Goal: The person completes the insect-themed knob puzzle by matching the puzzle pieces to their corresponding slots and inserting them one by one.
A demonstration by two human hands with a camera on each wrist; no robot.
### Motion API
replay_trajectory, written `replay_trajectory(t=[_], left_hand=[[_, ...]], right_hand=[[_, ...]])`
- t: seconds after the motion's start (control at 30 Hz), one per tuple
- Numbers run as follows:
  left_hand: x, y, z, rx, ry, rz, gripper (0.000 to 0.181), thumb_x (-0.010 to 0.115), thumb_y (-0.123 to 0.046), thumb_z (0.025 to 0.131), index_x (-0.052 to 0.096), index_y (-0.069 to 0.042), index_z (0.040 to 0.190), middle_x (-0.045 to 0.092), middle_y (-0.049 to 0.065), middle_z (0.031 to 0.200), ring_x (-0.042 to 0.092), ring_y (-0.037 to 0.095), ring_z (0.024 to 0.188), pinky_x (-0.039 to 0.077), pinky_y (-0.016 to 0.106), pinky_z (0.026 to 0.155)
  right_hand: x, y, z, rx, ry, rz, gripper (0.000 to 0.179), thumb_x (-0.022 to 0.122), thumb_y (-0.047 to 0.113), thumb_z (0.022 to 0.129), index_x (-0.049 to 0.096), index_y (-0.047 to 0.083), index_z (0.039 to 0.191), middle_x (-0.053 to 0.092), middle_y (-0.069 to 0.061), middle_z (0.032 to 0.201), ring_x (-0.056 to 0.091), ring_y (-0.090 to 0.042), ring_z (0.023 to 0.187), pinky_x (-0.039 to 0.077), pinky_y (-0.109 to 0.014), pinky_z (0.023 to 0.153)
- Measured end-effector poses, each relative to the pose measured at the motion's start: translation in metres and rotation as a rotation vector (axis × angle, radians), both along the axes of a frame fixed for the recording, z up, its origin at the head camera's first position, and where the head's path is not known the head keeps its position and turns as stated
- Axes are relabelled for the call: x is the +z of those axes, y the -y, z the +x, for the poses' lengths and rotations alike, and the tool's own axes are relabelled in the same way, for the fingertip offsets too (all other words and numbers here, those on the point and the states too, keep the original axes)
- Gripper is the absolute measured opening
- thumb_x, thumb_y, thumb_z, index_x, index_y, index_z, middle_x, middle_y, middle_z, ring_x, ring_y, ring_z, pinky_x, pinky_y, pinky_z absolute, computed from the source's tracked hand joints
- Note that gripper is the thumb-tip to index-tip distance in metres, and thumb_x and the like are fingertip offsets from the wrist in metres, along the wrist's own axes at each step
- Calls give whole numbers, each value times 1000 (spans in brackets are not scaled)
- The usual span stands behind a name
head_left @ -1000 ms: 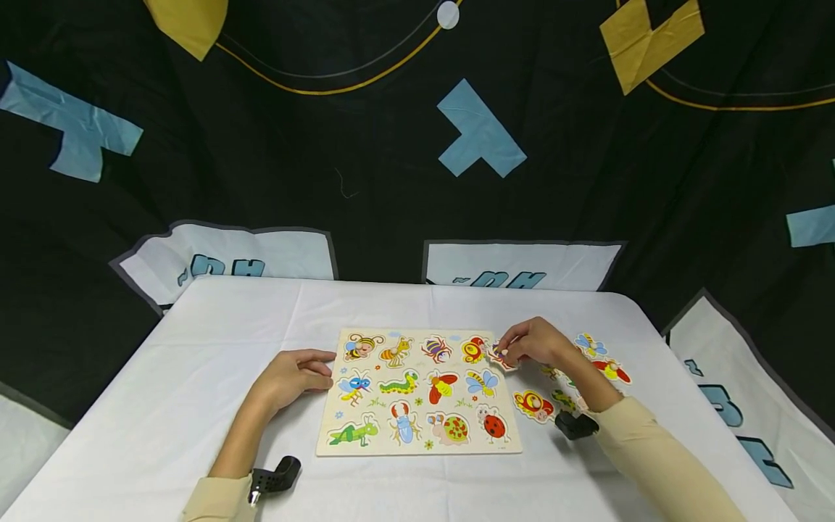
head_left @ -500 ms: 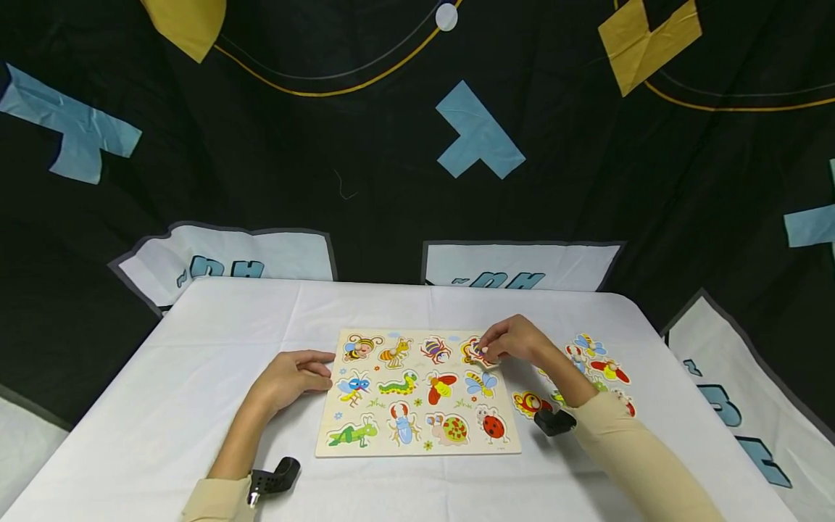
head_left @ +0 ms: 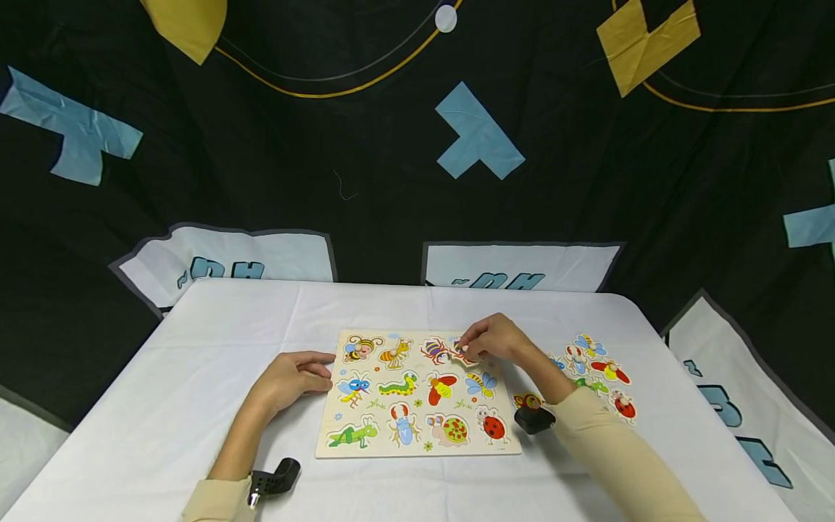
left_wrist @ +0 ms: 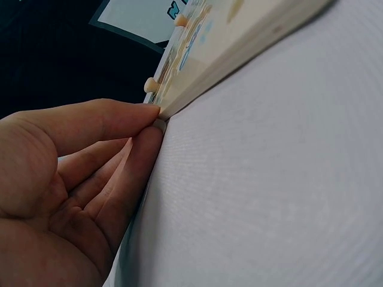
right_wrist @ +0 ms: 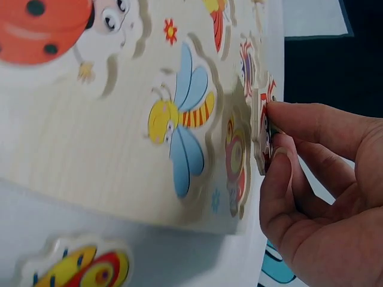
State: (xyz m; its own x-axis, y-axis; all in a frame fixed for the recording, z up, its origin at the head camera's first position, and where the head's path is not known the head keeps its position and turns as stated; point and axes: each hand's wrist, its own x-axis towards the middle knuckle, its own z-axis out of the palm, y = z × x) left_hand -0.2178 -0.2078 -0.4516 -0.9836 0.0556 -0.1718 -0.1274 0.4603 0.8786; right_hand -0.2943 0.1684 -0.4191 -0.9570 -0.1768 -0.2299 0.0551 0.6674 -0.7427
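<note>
A wooden insect puzzle board (head_left: pixel 417 399) lies flat on the white table. My left hand (head_left: pixel 290 380) rests at its left edge; in the left wrist view, the thumb and a finger touch that edge with their tips. My right hand (head_left: pixel 499 339) pinches a spider puzzle piece (head_left: pixel 464 354) over the board's upper right part, right of the printed spider (head_left: pixel 434 349). Seen from the right wrist, the piece (right_wrist: pixel 263 128) is nearly edge-on above the board, between thumb and fingers. Two wooden knobs, one of them a near knob (left_wrist: pixel 151 85), stick up from the board in the left wrist view.
Several loose insect pieces lie right of the board, including a ladybird piece (head_left: pixel 622 406) and a red-winged piece (head_left: pixel 611 371). A butterfly piece (head_left: pixel 525 400) sits close to the right edge, partly hidden by the black wrist camera (head_left: pixel 535 419). A dark curtain (head_left: pixel 385 203) hangs behind the table.
My right hand has carried the spider piece leftward, from the board's right edge across the butterfly slot towards the printed spider. My left hand has stayed at the left edge.
</note>
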Motion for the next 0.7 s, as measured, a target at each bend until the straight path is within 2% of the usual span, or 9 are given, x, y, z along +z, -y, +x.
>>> replay_trajectory(t=[0.17,0.37,0.47,0.7], left_hand=[[0,0,0,-4,-2,2,55,82,-6,78,66,0,130,73,6,94,66,13,83,54,25,71],[0,1,1,-14,-14,3,56,82,-6,77,66,0,130,74,7,95,67,13,85,54,24,72],[0,2,0,-14,-15,8,56,82,-5,77,66,1,130,74,7,96,67,13,84,54,24,72],[0,1,0,-11,-17,1,55,82,-6,77,66,0,130,74,7,95,67,13,84,53,24,73]], right_hand=[[-1,10,-1,5,-19,6,12,81,10,76,81,11,88,74,-1,90,58,-17,80,46,-28,69],[-4,18,-4,18,-8,-25,12,80,7,77,81,9,88,67,-1,72,54,-17,66,44,-28,60],[-4,22,-5,12,-2,-40,12,81,6,77,81,8,88,65,-2,68,52,-18,62,42,-29,59],[-5,30,-6,-6,-16,-15,12,83,8,74,82,10,86,74,-1,83,55,-16,72,44,-27,63]])
